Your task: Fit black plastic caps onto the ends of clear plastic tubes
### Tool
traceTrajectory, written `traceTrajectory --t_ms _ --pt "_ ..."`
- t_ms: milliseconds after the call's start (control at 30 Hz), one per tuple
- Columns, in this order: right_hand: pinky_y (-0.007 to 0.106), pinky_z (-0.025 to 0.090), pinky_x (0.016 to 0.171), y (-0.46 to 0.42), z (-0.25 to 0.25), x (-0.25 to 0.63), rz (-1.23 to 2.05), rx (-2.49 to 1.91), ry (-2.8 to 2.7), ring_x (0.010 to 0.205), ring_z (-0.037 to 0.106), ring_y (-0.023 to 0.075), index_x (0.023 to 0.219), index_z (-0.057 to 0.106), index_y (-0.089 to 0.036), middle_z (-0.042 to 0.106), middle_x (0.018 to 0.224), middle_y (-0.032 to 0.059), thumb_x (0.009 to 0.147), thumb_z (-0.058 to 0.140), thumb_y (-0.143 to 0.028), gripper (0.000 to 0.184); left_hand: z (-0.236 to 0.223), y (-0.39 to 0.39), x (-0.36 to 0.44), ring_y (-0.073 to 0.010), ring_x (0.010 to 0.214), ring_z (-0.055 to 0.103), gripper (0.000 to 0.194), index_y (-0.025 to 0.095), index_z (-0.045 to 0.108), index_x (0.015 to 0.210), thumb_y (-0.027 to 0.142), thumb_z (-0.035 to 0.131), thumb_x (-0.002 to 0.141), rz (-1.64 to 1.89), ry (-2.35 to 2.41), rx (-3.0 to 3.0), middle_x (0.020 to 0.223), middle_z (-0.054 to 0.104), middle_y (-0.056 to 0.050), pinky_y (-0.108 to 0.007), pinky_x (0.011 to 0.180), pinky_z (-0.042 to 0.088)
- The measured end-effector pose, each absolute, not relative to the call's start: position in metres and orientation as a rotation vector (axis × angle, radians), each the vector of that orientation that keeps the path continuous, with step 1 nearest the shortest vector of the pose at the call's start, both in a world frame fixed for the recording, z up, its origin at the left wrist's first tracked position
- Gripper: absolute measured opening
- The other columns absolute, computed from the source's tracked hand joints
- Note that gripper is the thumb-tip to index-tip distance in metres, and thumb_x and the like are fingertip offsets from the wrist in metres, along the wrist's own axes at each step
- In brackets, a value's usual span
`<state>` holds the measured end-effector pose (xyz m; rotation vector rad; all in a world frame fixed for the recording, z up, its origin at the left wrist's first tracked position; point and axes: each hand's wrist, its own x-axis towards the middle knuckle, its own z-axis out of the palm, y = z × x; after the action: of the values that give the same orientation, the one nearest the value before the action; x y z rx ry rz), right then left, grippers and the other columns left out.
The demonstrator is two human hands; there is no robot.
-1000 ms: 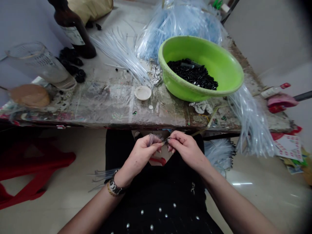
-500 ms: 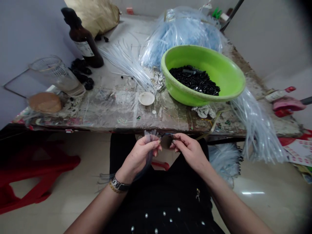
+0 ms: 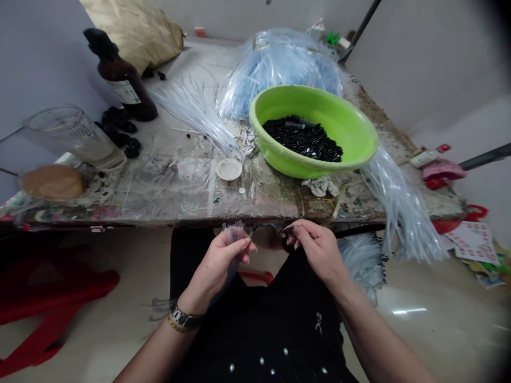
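My left hand (image 3: pixel 223 258) is closed around a bundle of thin clear plastic tubes (image 3: pixel 233 233). Their cut ends poke up above my fist, and the far ends trail out by my wrist. One tube end with a dark tip juts from between thumb and forefinger. To the right, apart from it, my right hand (image 3: pixel 313 247) has its thumb and fingers pinched together. Something small and dark shows at those fingertips, too small to name. Beyond the hands, a green basin (image 3: pixel 319 170) holds many small black plastic pieces (image 3: pixel 301 141).
On the worktable (image 3: pixel 167 186) lie a white dish (image 3: pixel 229 169), loose clear tubes (image 3: pixel 199 114) and a large tied tube bundle (image 3: pixel 279 64). A brown bottle (image 3: pixel 125 88) and a glass jug (image 3: pixel 80 138) stand left. Tubes (image 3: pixel 403 205) overhang the right edge. A red stool (image 3: pixel 59 303) is lower left.
My hands were together at the fingertips and have moved apart, the right one going right. The tube ends in my left hand now stand upright. The view has shifted slightly.
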<state>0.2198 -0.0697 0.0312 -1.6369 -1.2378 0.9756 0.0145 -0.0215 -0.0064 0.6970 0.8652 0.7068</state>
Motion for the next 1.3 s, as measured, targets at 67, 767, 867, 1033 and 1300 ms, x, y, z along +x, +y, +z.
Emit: traceTrajectory --t_ms 67,767,867,1033,1300 --pt "0.025 0.043 0.056 -0.070 0.035 0.225 0.940 -1.633 -1.212 0.056 0.054 0.0130 0.073 0.062 -0.019 0.061 0.062 0.0005 0.091 0.050 -0.032 0.025 -0.007 -0.021 0.015 -0.0094 0.052 0.056 0.014 0.014 0.059 0.079 0.021 0.071 0.077 0.707 0.877 0.733 0.072 0.068 -0.003 -0.024 0.057 0.046" --pt "0.031 0.045 0.079 -0.046 0.031 0.175 0.935 -1.590 -1.675 0.085 0.059 0.0183 0.090 0.061 -0.020 0.065 0.091 0.0035 0.080 0.062 -0.014 0.012 -0.006 -0.029 0.022 -0.0105 0.058 0.051 0.011 0.013 0.063 0.073 0.021 0.070 0.071 0.590 0.930 0.921 0.068 0.061 0.000 -0.022 0.056 0.043" --pt "0.029 0.043 0.076 -0.046 0.029 0.174 0.965 -1.601 -1.637 0.082 0.058 0.0170 0.082 0.059 -0.020 0.063 0.084 0.0014 0.079 0.060 -0.011 0.010 -0.008 -0.029 0.022 -0.0101 0.056 0.050 0.012 0.014 0.061 0.072 0.022 0.070 0.072 0.553 0.923 0.917 0.064 0.058 0.001 -0.022 0.056 0.041" --pt "0.027 0.041 0.072 -0.045 0.028 0.175 1.032 -1.604 -1.591 0.077 0.056 0.0156 0.073 0.056 -0.020 0.060 0.075 -0.0010 0.078 0.061 -0.012 0.011 -0.008 -0.024 0.018 -0.0124 0.062 0.052 0.011 0.014 0.063 0.072 0.023 0.067 0.074 0.486 0.897 1.072 0.066 0.060 0.000 -0.023 0.062 0.043" --pt "0.025 0.041 0.067 -0.045 0.022 0.174 1.033 -1.574 -1.598 0.073 0.057 0.0140 0.071 0.058 -0.020 0.061 0.073 -0.0022 0.076 0.063 -0.009 0.013 -0.018 -0.020 0.011 -0.0125 0.056 0.045 0.016 0.017 0.065 0.074 0.032 0.067 0.078 0.442 0.878 1.207 0.061 0.055 0.002 -0.023 0.054 0.037"
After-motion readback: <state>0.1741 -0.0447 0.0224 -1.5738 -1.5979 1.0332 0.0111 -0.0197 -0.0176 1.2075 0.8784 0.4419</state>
